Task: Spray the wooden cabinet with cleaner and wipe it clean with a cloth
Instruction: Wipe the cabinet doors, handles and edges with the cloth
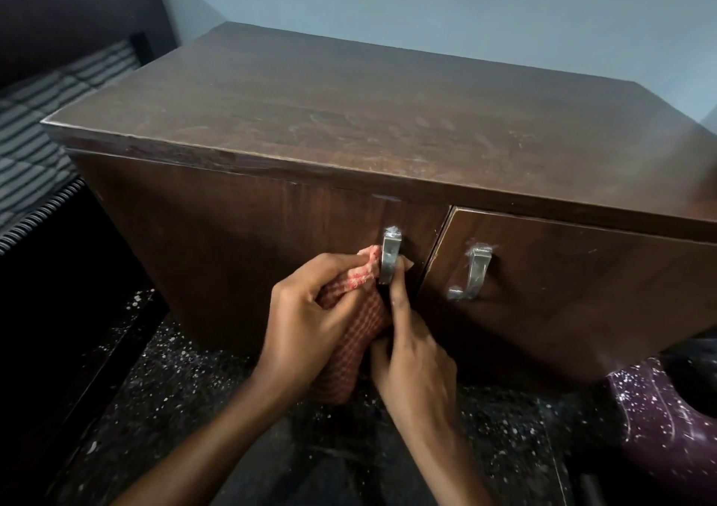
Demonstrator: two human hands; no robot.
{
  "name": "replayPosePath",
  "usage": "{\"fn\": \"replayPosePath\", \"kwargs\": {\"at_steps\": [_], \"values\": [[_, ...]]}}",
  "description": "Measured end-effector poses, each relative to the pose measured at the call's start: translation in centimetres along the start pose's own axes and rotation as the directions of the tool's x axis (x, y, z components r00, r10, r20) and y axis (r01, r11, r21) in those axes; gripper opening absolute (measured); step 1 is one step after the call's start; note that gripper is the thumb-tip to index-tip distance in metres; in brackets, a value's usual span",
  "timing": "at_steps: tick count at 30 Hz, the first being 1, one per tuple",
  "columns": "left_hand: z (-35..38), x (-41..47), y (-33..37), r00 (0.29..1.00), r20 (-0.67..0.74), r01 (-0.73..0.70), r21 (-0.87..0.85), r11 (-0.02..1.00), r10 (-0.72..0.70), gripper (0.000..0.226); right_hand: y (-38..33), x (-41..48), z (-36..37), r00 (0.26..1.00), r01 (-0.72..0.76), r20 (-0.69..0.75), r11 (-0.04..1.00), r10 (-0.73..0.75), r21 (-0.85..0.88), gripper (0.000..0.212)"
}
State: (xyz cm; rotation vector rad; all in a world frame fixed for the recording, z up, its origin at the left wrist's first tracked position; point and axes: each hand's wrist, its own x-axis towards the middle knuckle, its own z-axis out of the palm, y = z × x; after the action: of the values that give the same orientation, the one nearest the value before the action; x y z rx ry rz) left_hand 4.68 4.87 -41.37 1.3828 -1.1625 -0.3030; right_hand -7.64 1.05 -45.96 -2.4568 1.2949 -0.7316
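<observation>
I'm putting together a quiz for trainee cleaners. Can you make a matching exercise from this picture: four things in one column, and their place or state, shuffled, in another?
1. red checked cloth
2. left door handle
3. right door handle
4. striped bedding

A. no hand on it
B. left of the cabinet
C. gripped by the left hand
D. forefinger of the right hand against it

Pairs: 1-C, 2-D, 3-A, 4-B

No readable text, labels, brands or numbers on anything in view.
</observation>
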Motion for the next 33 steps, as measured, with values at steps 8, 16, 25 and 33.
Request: {"fn": "replayPosePath", "kwargs": {"at_steps": [8,16,25,33], "values": [[-1.3,0.0,-0.8,0.984,0.051,0.173,-0.091,0.981,-0.169,0.020,0.9,-1.0,0.5,0.991,0.062,-0.127,0.987,-0.044,0.148,0.089],[-2.2,-0.1,5.2,0.951,0.118,0.307,-0.301,0.903,-0.284,0.015,-4.4,-2.6,-3.2,0.954,0.198,-0.299,0.759,-0.005,0.620,0.050],[-0.4,0.9,7.9,0.892,0.407,0.251,-0.089,0.964,-0.195,0.015,-1.8,-3.4,-6.7,0.617,0.045,-0.496,0.602,0.611,0.797,0.050],[1.2,2.9,8.8,0.981,0.152,-0.124,0.016,0.992,0.121,0.010,5.1,2.8,-9.7,0.426,-0.099,-0.786,0.886,0.449,0.453,0.048]]}}
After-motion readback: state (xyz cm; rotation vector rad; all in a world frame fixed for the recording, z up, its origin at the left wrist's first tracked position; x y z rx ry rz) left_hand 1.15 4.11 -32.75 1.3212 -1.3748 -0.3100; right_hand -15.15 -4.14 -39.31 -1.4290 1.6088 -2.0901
